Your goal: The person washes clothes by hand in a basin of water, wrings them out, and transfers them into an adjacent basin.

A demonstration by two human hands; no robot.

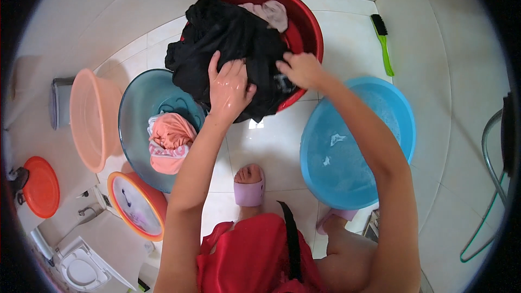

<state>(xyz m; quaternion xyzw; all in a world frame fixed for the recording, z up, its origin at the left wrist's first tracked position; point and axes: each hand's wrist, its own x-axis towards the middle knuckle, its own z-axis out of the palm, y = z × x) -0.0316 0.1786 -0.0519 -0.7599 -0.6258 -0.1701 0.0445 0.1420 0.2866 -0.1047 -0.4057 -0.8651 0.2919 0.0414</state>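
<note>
A heap of black cloth (244, 36) lies over the front and left rim of a red basin (315, 28), partly hanging outside it. My left hand (230, 85), wet on its back, rests on the front of the cloth with the fingers apart; whether it pinches any fabric is hidden. My right hand (302, 68) is at the right edge of the black cloth, fingers curled against it, inside the basin's right side; its grip is unclear. Pale pink cloth (272, 13) lies behind the black cloth in the basin.
A blue basin (346, 179) of cloudy water stands at the right, under my right forearm. At left are a teal basin (136, 130) holding coral and white cloth (173, 138), a peach basin (95, 122) and an orange bucket (158, 207). A green brush (384, 49) lies by the right wall.
</note>
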